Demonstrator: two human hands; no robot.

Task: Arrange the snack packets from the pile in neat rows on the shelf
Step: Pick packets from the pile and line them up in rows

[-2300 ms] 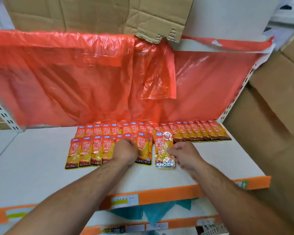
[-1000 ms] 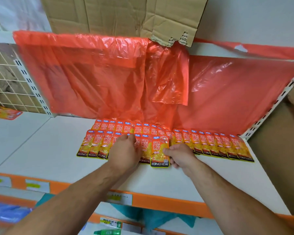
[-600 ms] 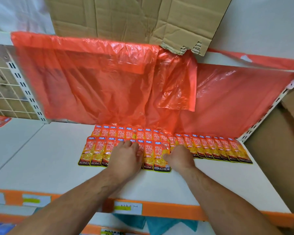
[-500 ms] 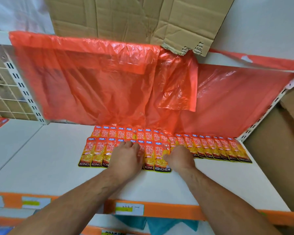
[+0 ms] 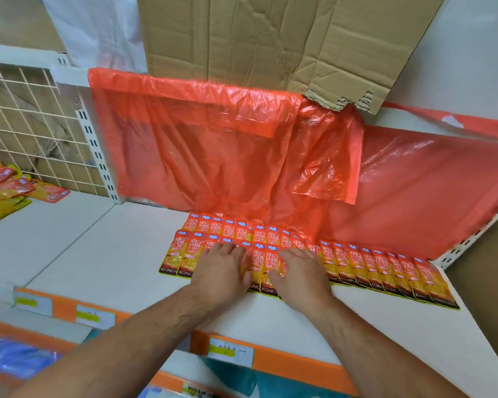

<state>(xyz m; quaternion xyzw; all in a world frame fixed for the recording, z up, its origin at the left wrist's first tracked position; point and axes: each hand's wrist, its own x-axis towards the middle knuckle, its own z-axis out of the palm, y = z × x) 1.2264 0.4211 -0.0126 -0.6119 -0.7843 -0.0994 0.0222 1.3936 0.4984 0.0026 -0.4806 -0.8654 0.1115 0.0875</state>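
Orange and yellow snack packets lie overlapped in rows on the white shelf. A back row runs along the red plastic sheet, and a front row stretches to the right. My left hand lies flat with straight fingers on the front-row packets at the middle. Beside it my right hand presses flat on the neighbouring packets, thumb towards the left hand. Between the hands a packet or two shows. A loose pile of packets lies on the shelf at far left.
A red plastic sheet hangs behind the rows. Flattened cardboard leans above it. A wire grid panel stands at the left back. Orange price strips edge the shelf front. Brown cardboard stands at the right.
My right hand let go of the packet it was sliding in and now lies flat on the row. The left hand stayed pressing. The view swung left, showing the pile.
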